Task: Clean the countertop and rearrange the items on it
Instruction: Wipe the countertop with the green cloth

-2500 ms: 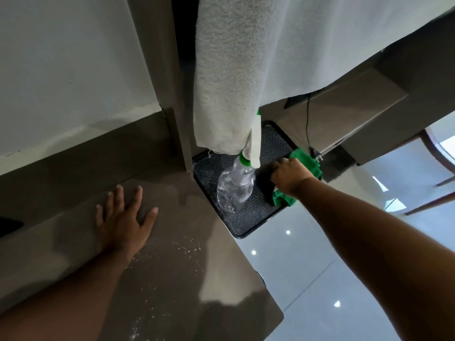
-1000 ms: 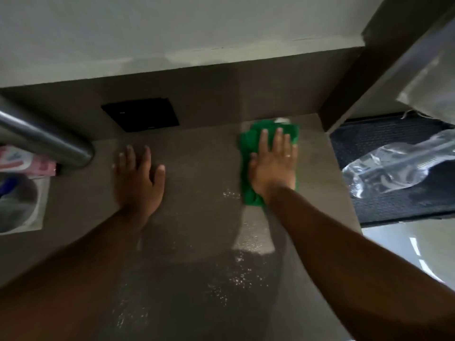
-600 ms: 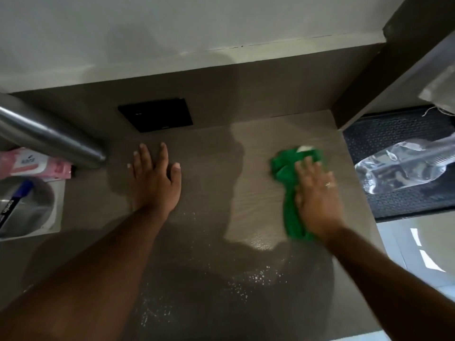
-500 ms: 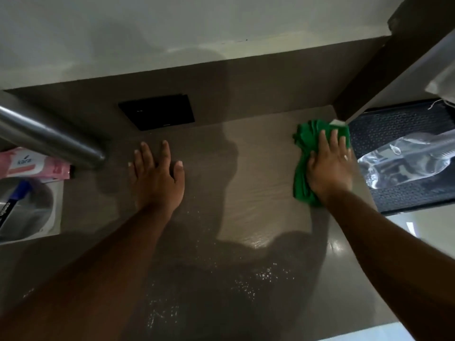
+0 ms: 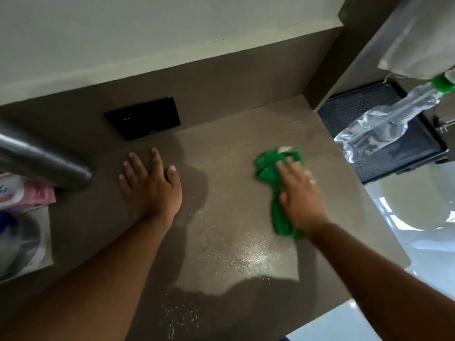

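The brown countertop (image 5: 229,148) fills the middle of the head view, with wet droplets shining on its near part. My right hand (image 5: 299,195) presses flat on a crumpled green cloth (image 5: 270,166) at the right side of the counter. The cloth sticks out beyond my fingers and behind my wrist. My left hand (image 5: 150,185) lies flat on the counter to the left, fingers spread, holding nothing.
A clear spray bottle with a green collar (image 5: 384,126) hangs over a black mat (image 5: 352,112) beyond the counter's right edge. A black wall plate (image 5: 142,118) is on the backsplash. A steel tube (image 5: 41,158), pink packets (image 5: 22,193) and a white packet (image 5: 22,242) sit left.
My right hand has slid the green cloth from the far right corner back toward me and a little left. My left hand has stayed flat in place.
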The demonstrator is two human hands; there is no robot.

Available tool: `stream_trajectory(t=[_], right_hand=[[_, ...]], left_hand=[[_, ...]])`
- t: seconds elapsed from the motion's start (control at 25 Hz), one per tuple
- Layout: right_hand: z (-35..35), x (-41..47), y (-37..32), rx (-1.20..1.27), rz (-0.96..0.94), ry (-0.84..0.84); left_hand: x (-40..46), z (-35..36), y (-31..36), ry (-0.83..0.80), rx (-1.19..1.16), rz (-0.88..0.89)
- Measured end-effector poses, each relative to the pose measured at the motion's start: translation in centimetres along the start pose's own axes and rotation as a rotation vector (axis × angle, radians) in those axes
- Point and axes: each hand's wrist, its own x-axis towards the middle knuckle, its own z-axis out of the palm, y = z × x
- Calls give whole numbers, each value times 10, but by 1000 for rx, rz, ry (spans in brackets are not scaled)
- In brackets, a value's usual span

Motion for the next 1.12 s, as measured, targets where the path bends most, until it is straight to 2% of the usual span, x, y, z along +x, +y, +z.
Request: stream_trajectory(t=[0.08, 0.24, 0.32, 0.4, 0.52, 0.6, 0.64, 0.72, 0.84, 0.92, 1.0, 1.12], right_hand=[[-14, 43, 32, -9, 290, 94], [-22, 137, 17, -44, 566, 130], [-8, 152, -24, -73, 483, 113], [20, 125, -86, -44, 199, 92], [44, 27, -147, -62, -149, 14], [43, -50, -130, -100, -303, -92], [37, -81, -107, -103, -320, -155], [19, -105, -39, -133, -220, -85], [-15, -86, 32, -83, 275, -23], [-14, -74, 17, -13, 489, 57], [10, -87, -40, -10, 476, 99], [56, -136, -146, -69, 99, 63]], left_hand=[[2, 3, 0, 14, 14, 1], [4, 10, -2, 56, 22, 6], [5, 12, -1, 53, 5, 0], [4, 10, 0, 32, 1, 0], [2, 2, -1, 4, -32, 6], [0, -2, -2, 0, -49, 18], [0, -3, -2, -3, -56, 24], [-1, -5, -1, -6, -68, 30], [-1, -7, 1, -19, -85, 24], [-1, -5, 2, -17, -90, 21], [0, -2, 2, -8, -102, 21], [3, 2, 0, -10, -93, 24]])
